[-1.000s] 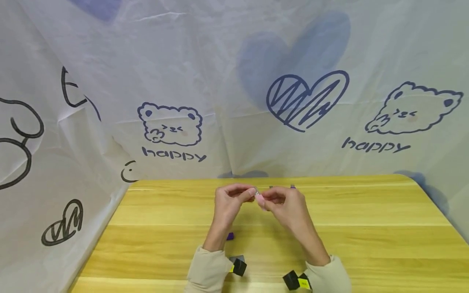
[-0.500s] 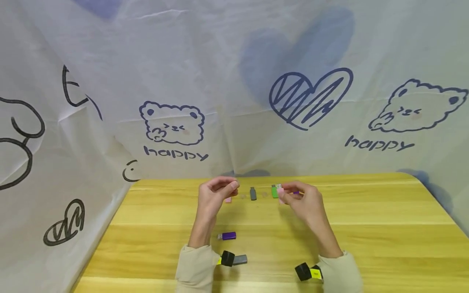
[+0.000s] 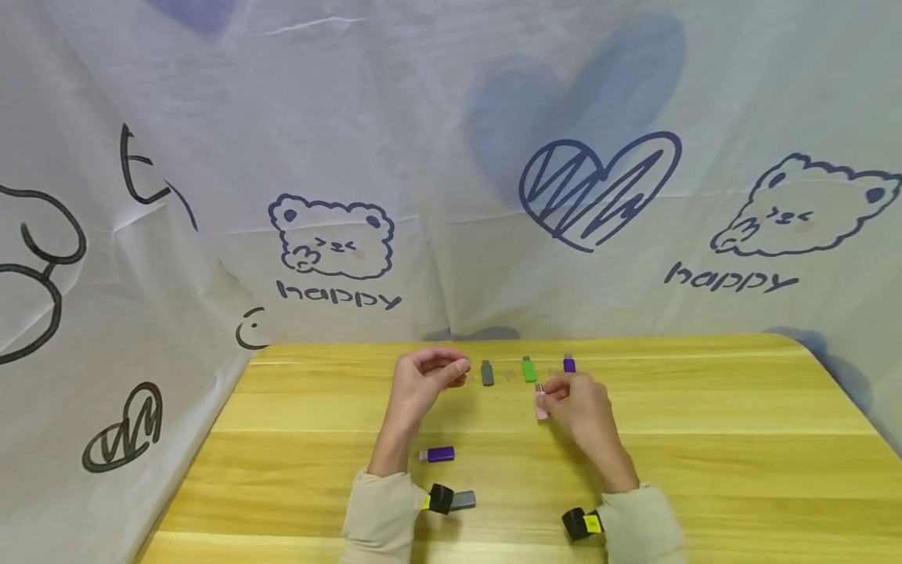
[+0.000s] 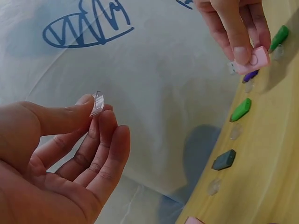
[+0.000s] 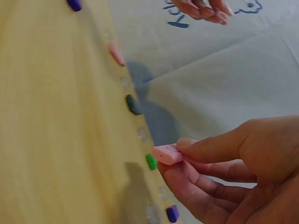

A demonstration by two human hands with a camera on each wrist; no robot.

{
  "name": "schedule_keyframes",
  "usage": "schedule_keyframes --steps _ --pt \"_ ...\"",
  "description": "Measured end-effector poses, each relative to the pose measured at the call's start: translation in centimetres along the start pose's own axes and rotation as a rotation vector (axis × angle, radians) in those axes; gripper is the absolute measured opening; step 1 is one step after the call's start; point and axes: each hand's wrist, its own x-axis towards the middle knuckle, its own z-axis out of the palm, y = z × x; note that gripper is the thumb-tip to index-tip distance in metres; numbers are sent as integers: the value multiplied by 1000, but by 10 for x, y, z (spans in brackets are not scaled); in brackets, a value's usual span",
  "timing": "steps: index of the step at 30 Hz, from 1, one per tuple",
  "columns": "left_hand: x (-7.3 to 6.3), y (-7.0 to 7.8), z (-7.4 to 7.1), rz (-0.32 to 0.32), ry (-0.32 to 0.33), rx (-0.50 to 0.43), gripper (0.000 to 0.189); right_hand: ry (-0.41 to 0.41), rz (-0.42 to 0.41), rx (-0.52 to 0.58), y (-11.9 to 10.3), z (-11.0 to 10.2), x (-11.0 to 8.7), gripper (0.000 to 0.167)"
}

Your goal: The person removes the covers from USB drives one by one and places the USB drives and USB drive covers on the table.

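My left hand (image 3: pixel 425 385) pinches a small clear plastic cap (image 4: pixel 97 103) between thumb and fingertips, above the table's far side. In my right hand (image 3: pixel 583 405) is a pink USB stick (image 3: pixel 541 406), pinched by thumb and fingers with its metal plug bare. In the left wrist view that plug points away from the pink body. The two hands are apart. Along the far edge lie a grey USB stick (image 3: pixel 487 374), a green USB stick (image 3: pixel 529 370) and a purple USB stick (image 3: pixel 569 363). Another pink USB stick (image 5: pixel 116 54) lies there, hidden by my left hand in the head view.
Small clear caps (image 3: pixel 510 375) lie between the sticks of the row. Nearer me on the wooden table (image 3: pixel 705 454) are a second purple USB stick (image 3: pixel 441 453) and a second grey one (image 3: pixel 463 500), partly behind the left wrist camera (image 3: pixel 441 499). A printed cloth (image 3: pixel 451 258) hangs behind.
The hands were together at the pink USB stick, then moved apart, the clear cap going with the left. Since then the right hand has come lower and nearer with the stick; the left shifted slightly right.
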Motion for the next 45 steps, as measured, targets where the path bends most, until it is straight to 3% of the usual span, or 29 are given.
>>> schedule_keyframes --steps 10,17,22,32,37,41,45 --pt "1 -9 4 -23 -47 45 10 26 -31 -149 4 16 -3 9" --pt "3 -15 6 -32 -59 67 12 -6 -12 -238 2 15 -7 18" --pt "4 -20 9 -23 -84 125 11 8 -44 -265 2 14 -10 27" --pt "0 -33 28 35 -185 438 6 36 -81 -181 -7 -10 -7 15" --pt "1 -41 43 49 -225 606 6 22 -44 -100 -6 -29 -4 13" --pt "5 -46 56 82 -253 678 7 34 -19 -90 -1 -43 -3 14" --pt "6 -48 67 75 -260 701 7 37 -9 -71 5 -53 -4 15"
